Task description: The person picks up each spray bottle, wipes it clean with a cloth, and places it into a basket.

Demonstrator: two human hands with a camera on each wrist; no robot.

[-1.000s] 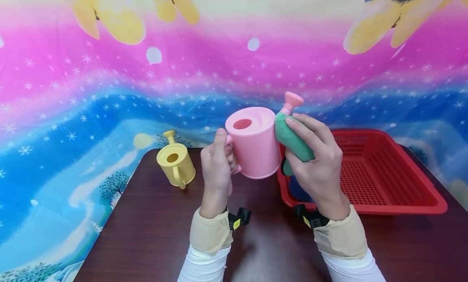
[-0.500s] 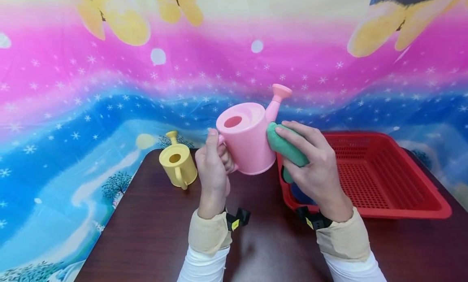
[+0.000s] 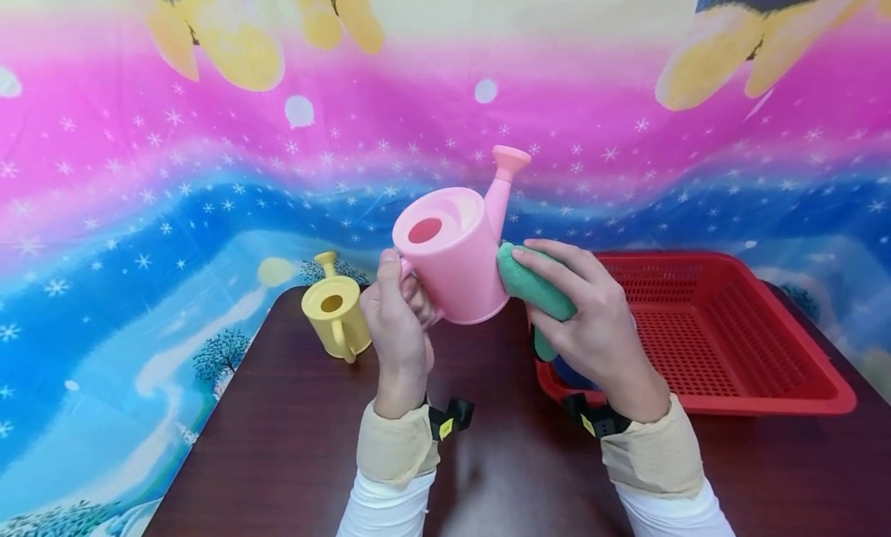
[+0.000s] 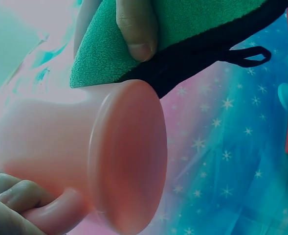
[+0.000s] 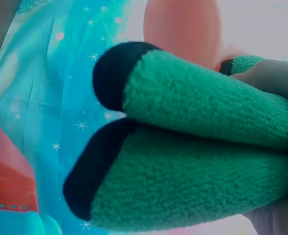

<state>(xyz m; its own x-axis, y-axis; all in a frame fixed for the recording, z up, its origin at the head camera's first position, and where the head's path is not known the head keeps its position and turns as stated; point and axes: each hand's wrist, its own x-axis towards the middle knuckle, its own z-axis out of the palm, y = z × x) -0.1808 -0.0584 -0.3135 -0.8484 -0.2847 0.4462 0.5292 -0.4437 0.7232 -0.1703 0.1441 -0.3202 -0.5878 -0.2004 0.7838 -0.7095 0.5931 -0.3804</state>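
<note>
My left hand (image 3: 398, 328) grips the handle of a pink watering can (image 3: 452, 266), raised above the table and tilted, its spout pointing up and away. In my right hand (image 3: 592, 312) is a folded green cloth (image 3: 536, 285), pressed against the can's side just below the spout. The left wrist view shows the cloth's (image 4: 183, 24) dark edging and hanging loop, with a thumb on top, beside the can's base (image 4: 134, 156). Thick folds of the cloth (image 5: 207, 181) fill the right wrist view. A yellow watering can (image 3: 336, 316) stands on the table left of my hands.
On the right of the dark wooden table (image 3: 292, 444) sits a red perforated basket (image 3: 766, 401). Something blue (image 3: 574, 373) lies at its near left corner, partly hidden by my right hand. A printed backdrop (image 3: 418, 96) hangs behind the table.
Both hands have shifted left with the pink can. The can has tilted further, its spout swinging leftward and up. The cloth has come off the spout onto the side below it.
</note>
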